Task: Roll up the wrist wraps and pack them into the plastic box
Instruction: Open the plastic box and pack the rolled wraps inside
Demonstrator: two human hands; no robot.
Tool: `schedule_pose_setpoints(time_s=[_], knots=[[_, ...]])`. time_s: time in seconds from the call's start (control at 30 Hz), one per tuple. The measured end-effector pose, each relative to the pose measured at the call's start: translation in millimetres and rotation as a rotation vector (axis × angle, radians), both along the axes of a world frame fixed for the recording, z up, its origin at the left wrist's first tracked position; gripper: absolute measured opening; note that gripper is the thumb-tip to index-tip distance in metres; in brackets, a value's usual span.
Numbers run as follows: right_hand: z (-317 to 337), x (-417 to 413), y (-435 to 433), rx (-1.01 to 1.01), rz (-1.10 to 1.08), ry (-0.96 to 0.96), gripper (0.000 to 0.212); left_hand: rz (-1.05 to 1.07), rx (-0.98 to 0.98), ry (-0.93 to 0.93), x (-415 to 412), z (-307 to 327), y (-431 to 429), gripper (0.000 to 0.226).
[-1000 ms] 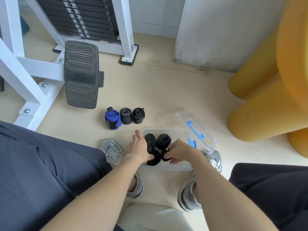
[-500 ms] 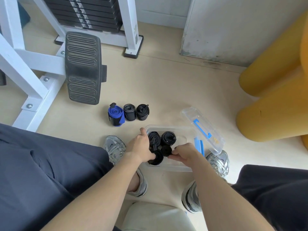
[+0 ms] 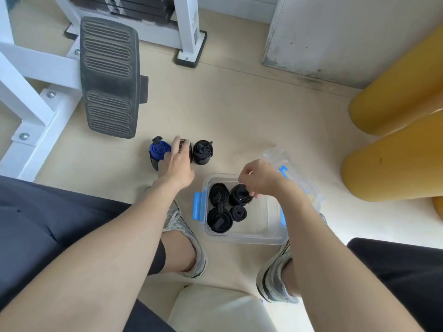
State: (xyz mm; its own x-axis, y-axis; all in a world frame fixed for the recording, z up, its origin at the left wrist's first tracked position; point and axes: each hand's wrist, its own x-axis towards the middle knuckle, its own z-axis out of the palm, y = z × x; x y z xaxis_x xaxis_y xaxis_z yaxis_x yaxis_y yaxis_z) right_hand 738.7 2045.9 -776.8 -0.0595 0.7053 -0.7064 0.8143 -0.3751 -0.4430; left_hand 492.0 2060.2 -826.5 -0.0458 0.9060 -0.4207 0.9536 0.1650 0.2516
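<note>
A clear plastic box (image 3: pixel 261 237) with blue clips stands on the floor between my feet. Several black rolled wraps (image 3: pixel 219 220) fill its left half. My right hand (image 3: pixel 262 178) hovers over the box's back edge, its curled fingertips at the top of the back right roll (image 3: pixel 238 196) with nothing visibly in them. Beyond the box stand three more rolls in a row: a blue one (image 3: pixel 159 150), a dark middle one (image 3: pixel 188 149) and a black one (image 3: pixel 203 152). My left hand (image 3: pixel 177 164) reaches over the middle roll, fingers stretched onto it.
The box's clear lid (image 3: pixel 297 173) with a blue handle leans at its right side. A white gym machine frame (image 3: pixel 36 75) with a black ribbed footplate (image 3: pixel 109 77) stands back left. Yellow foam cylinders (image 3: pixel 393 154) lie to the right. My shoes (image 3: pixel 189 238) flank the box.
My left hand left the box and reached forward to the row of rolls. My right hand let go of the small roll in the box and rose toward the back.
</note>
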Motion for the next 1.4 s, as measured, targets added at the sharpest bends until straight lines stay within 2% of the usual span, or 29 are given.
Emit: schedule_pose_setpoints(time_s=[0.1, 0.23, 0.3, 0.6, 0.73, 0.77, 0.83, 0.9, 0.93, 1.07, 1.17, 1.27, 1.4], knots=[[-15.7, 4.1, -3.4, 0.193, -0.167, 0.148, 0.014, -0.037, -0.030, 0.075, 0.4, -8.1, -0.8, 0.073], [-33.4, 10.2, -7.5, 0.253, -0.219, 0.154, 0.022, -0.057, 0.067, 0.083, 3.0, -14.6, -3.9, 0.043], [-36.4, 9.6, -6.8, 0.276, -0.275, 0.178, 0.024, -0.051, 0.068, 0.089, 3.0, -18.3, -3.1, 0.036], [-35.7, 6.1, -5.1, 0.286, -0.288, 0.219, 0.024, 0.178, 0.216, -0.038, 2.5, -18.9, -8.3, 0.047], [-18.5, -7.1, -0.2, 0.212, -0.300, 0.296, 0.020, 0.333, 0.395, -0.136, 15.7, 8.2, -16.8, 0.051], [-12.8, -11.4, 0.6, 0.164, -0.313, 0.356, 0.021, 0.304, 0.455, -0.185, 20.5, 16.3, -18.9, 0.049], [-1.2, -17.7, 1.1, 0.021, -0.360, 0.515, 0.041, 0.168, 0.539, -0.282, 32.5, 32.4, -23.5, 0.047], [6.2, -17.6, -0.5, -0.100, -0.376, 0.621, 0.064, 0.025, 0.556, -0.343, 46.7, 45.0, -30.8, 0.047], [8.0, -14.5, -2.6, -0.126, -0.362, 0.638, 0.067, -0.021, 0.542, -0.363, 54.0, 49.8, -36.1, 0.048], [4.1, 12.0, -15.2, -0.201, -0.321, 0.642, 0.057, -0.157, 0.457, -0.446, 72.5, 50.3, -63.0, 0.050], [-2.5, 33.4, -27.6, -0.311, -0.317, 0.714, 0.051, -0.296, 0.310, -0.473, 75.8, 43.3, -75.8, 0.054], [-5.3, 42.9, -36.4, -0.357, -0.305, 0.638, 0.044, -0.425, 0.187, -0.455, 78.5, 43.0, -80.8, 0.063], [1.1, 46.4, -40.6, -0.501, -0.107, 0.265, 0.051, -0.542, 0.109, -0.226, 79.8, 35.6, -84.0, 0.070]])
